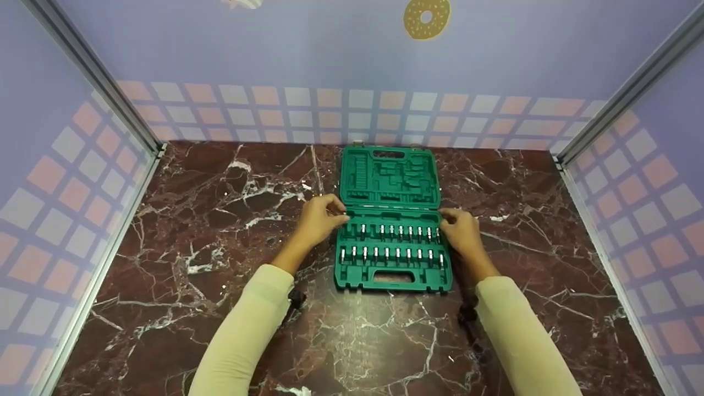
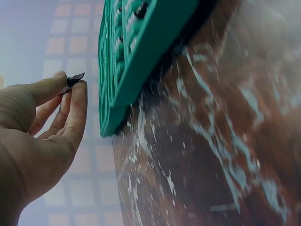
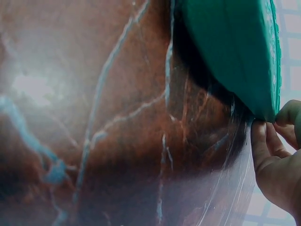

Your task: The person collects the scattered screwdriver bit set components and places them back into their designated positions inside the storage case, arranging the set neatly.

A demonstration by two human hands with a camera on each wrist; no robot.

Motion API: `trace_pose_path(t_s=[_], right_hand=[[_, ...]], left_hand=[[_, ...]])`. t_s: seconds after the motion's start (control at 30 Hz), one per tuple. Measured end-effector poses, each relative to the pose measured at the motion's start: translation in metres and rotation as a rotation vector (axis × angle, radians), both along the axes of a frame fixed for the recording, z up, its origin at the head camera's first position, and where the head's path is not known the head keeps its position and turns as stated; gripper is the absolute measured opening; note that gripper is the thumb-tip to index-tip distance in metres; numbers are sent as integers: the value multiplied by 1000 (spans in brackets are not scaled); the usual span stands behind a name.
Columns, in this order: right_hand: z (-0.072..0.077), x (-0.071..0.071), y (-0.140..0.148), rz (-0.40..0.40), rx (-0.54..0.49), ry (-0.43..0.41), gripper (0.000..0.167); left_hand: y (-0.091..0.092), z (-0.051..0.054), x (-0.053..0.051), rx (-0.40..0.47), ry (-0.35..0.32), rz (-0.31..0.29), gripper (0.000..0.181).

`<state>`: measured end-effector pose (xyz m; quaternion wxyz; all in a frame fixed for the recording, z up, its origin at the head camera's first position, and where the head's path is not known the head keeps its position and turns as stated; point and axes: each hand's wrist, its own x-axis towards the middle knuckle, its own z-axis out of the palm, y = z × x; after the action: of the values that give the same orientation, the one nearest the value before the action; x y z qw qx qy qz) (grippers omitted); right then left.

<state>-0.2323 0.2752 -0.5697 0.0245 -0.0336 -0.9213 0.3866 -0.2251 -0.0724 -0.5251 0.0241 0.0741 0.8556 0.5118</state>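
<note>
A green tool case [image 1: 393,212] lies spread on the marbled table, its lid [image 1: 389,176] folded back toward the wall. Two rows of silver bit sockets [image 1: 397,254] stand in the near half's slots. At the case's upper left, my left hand [image 1: 322,220] pinches a small bit socket [image 2: 71,83] between thumb and fingers; its dark tip points away from the hand. The wrist view shows that piece apart from the case. On the other side, my right hand [image 1: 461,231] grips the case's edge near the hinge, thumb and fingers meeting at a corner [image 3: 269,113].
Purple walls with pink and white squares [image 1: 360,121] enclose the dark red marbled table [image 1: 247,308] at the back and both sides. Metal strips [image 1: 99,275] run along the side walls' lower edges. A carry-handle opening [image 1: 394,276] is in the case's near edge.
</note>
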Motion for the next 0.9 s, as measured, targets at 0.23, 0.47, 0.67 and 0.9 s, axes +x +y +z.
trace_pose_path(t_s=[0.23,0.47,0.67,0.9], right_hand=[[0,0,1,-2,-2,-8,36],[0,0,1,3,1,13,35],[2,1,0,1,-2,25,35],[0,1,0,3,1,21,35]], left_hand=[[27,2,1,-81,-17,-63,10],[49,3,0,-146,37,-155,11],[59,1,-2,-191,29,-202,10],[64,-7,-6,-336,58,-230,9]])
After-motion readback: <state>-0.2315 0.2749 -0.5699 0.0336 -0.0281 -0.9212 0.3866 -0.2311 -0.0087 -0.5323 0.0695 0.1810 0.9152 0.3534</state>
